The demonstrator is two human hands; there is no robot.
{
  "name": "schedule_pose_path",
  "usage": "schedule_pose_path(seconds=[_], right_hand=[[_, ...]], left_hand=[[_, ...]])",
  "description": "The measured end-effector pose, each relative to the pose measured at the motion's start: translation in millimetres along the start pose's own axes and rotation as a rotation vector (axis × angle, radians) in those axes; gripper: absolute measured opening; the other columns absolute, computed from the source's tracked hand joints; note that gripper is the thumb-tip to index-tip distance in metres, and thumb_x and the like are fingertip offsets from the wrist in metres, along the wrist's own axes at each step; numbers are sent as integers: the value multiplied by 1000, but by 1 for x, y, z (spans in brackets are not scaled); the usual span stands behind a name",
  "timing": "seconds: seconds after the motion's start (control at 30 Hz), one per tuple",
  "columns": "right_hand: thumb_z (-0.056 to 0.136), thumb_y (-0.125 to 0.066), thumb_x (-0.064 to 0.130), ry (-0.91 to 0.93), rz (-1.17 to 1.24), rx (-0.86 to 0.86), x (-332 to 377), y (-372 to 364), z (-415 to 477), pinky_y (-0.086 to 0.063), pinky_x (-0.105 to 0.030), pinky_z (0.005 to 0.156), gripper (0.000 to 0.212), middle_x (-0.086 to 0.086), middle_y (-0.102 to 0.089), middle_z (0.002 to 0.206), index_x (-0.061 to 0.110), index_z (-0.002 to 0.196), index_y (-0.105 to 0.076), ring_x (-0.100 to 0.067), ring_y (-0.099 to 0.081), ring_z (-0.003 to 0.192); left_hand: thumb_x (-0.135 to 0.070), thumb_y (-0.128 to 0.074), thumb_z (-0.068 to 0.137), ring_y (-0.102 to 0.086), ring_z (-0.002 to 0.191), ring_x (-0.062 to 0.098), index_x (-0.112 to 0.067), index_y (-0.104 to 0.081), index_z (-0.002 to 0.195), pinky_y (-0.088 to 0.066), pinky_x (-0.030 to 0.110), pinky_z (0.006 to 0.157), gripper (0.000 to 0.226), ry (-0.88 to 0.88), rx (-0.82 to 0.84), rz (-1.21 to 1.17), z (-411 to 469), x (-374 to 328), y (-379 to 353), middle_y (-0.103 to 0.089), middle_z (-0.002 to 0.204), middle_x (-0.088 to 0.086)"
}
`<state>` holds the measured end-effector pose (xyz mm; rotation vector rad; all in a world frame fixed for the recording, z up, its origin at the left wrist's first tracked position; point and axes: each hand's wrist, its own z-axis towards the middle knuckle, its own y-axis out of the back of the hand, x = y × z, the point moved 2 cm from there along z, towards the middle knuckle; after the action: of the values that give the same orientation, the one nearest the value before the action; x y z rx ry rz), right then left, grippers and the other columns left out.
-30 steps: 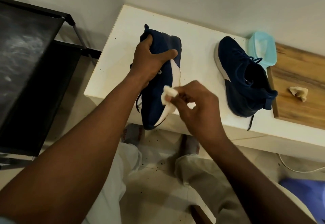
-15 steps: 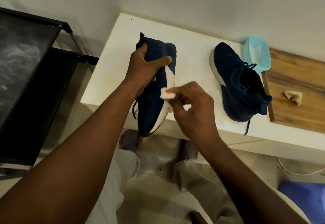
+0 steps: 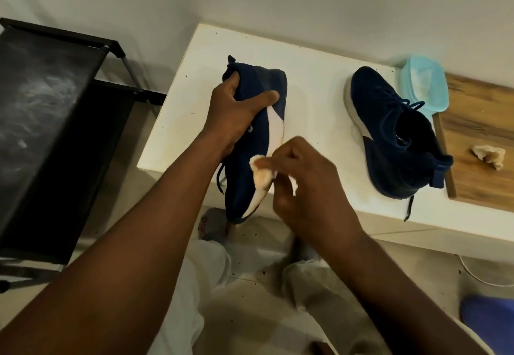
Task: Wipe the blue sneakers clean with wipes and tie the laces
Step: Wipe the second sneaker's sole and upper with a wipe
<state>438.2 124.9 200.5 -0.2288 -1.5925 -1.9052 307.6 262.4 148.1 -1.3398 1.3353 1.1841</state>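
Note:
My left hand (image 3: 236, 115) grips a blue sneaker (image 3: 244, 165) with a white sole, tilted on its side at the front edge of the white table (image 3: 314, 70); its toe hangs past the edge. My right hand (image 3: 306, 185) pinches a crumpled white wipe (image 3: 260, 171) against the sneaker's side by the sole. The second blue sneaker (image 3: 389, 129) stands upright to the right, one lace dangling over the table edge.
A light blue wipes container (image 3: 425, 87) sits behind the second sneaker. A used crumpled wipe (image 3: 488, 155) lies on a wooden board (image 3: 484, 120) at the right. A black rack (image 3: 55, 132) stands left of the table. A white cable (image 3: 478, 274) lies on the floor.
My right hand has slid the wipe along the sneaker's side toward the toe. The left hand keeps its grip on the shoe.

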Motion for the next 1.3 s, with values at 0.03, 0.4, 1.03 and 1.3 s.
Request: schedule_pose_path(seconds=[0.03,0.4,1.03,1.3], right_hand=[[79,-69,0,-15,14,-39,-5,-1,14,-50,-26,71,27,-8,-64,92,10,103,-77,-21,-60,81],[84,-68,-6,-101,135,-40,-26,15,16,-48,-11,77,31,5,-69,93,18,99,-78,-5,-61,83],[94,-62,14,64,92,15,-26,0,39,-50,-28,80,17,-4,-65,103,11,106,-73,-18,-59,93],[90,-61,7,-77,100,-130,-33,2,50,-56,-36,82,20,-2,-74,99,13,103,-74,-17,-66,87]], left_hand=[[-30,-86,76,-72,96,6,-20,-63,125,-62,28,80,55,-10,5,8,0,0,0,-73,113,-6],[-32,-86,78,-71,100,9,-19,-62,129,-62,29,82,57,0,9,1,-1,0,0,-72,116,-5],[-49,-77,83,-42,133,13,-32,-69,123,-39,35,107,44,-287,-179,575,-11,-14,6,-46,143,-7],[-44,-70,91,-44,134,16,-31,-75,117,-40,44,110,30,-308,-155,500,-11,-11,-3,-54,139,-10]])
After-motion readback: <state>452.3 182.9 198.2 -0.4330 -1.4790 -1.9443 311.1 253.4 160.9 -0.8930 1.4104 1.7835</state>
